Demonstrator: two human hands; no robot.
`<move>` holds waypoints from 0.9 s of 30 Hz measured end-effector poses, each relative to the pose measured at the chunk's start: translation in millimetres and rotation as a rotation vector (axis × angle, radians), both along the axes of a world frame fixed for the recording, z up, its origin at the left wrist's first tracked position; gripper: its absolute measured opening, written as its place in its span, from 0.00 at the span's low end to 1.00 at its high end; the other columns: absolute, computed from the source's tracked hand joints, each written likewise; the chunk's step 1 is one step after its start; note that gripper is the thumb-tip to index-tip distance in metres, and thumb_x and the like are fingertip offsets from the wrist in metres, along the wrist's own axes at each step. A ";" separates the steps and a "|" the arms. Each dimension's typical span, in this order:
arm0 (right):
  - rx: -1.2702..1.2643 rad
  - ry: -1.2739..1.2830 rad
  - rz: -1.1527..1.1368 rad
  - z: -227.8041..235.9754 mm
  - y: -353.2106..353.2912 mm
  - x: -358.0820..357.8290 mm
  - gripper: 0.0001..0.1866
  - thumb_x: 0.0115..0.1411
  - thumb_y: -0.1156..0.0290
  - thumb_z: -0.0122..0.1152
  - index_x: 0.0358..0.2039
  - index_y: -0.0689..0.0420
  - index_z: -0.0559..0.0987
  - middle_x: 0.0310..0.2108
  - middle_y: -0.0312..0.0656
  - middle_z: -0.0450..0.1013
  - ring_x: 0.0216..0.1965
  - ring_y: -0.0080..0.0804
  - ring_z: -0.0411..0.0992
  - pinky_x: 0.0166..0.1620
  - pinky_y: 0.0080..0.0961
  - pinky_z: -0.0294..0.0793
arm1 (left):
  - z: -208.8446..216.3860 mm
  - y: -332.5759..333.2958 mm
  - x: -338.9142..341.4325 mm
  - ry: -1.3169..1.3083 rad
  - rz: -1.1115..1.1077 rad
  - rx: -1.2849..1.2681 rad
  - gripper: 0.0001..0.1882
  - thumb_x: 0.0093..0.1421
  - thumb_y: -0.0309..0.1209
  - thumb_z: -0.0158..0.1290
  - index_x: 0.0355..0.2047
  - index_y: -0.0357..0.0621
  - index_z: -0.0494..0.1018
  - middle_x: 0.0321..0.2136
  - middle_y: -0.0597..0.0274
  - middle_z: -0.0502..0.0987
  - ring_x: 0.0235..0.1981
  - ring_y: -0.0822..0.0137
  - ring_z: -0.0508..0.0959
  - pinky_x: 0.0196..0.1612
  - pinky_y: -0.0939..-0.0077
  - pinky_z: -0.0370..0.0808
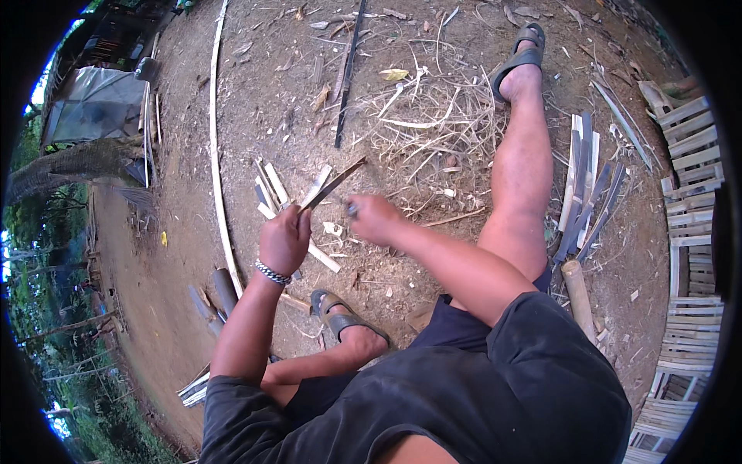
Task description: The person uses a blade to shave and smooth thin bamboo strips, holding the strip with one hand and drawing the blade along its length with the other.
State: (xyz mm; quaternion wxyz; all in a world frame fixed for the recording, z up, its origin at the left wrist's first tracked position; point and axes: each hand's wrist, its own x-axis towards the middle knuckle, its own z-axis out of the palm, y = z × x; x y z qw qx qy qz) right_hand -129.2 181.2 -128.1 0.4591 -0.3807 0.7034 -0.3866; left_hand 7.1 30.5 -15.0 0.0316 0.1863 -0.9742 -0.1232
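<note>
My left hand (284,246), with a chain bracelet at its wrist, is closed around a dark split bamboo strip (334,184). The strip slants up and to the right from between thumb and fingers. Just right of it, my right hand (375,219) is closed on a knife (352,209); its rounded handle end shows, and the blade is blurred and hard to make out near the strip. Pale split bamboo pieces (322,257) lie on the ground below and behind my left hand.
Curly shavings (440,127) are heaped between my hands and my stretched-out right leg. Split strips (580,182) lie right of that leg, by a bamboo pole (578,298). A long pale strip (216,139) runs along the left. A slatted bamboo structure (692,294) stands far right.
</note>
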 end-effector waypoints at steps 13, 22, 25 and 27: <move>0.069 0.139 0.016 28.2 -1.1 16.7 0.13 0.59 0.75 0.53 0.45 0.57 0.76 0.37 0.50 0.77 0.39 0.43 0.78 0.45 0.40 0.78 | -6.6 -12.6 23.4 0.016 0.003 0.000 0.11 0.64 0.32 0.55 0.27 0.38 0.73 0.19 0.43 0.75 0.22 0.43 0.78 0.27 0.54 0.74; 0.175 0.175 0.034 35.2 8.8 26.1 0.16 0.59 0.77 0.49 0.48 0.60 0.75 0.41 0.52 0.78 0.45 0.47 0.78 0.50 0.41 0.77 | -9.9 -5.3 26.6 -0.033 0.072 0.005 0.13 0.64 0.34 0.53 0.26 0.36 0.73 0.21 0.40 0.75 0.24 0.40 0.77 0.28 0.51 0.73; 0.198 0.215 0.049 33.9 10.7 28.5 0.16 0.59 0.78 0.49 0.48 0.59 0.75 0.43 0.52 0.78 0.46 0.46 0.78 0.49 0.41 0.77 | -10.1 -7.9 29.6 -0.065 0.117 -0.025 0.14 0.64 0.34 0.53 0.26 0.37 0.72 0.20 0.40 0.75 0.24 0.40 0.77 0.28 0.51 0.73; 0.217 0.127 0.052 32.9 10.3 28.5 0.15 0.59 0.76 0.50 0.48 0.58 0.75 0.44 0.50 0.78 0.45 0.46 0.78 0.49 0.41 0.77 | -10.9 -11.2 28.7 -0.011 0.074 -0.031 0.13 0.64 0.34 0.53 0.27 0.37 0.73 0.20 0.40 0.75 0.24 0.40 0.77 0.28 0.50 0.74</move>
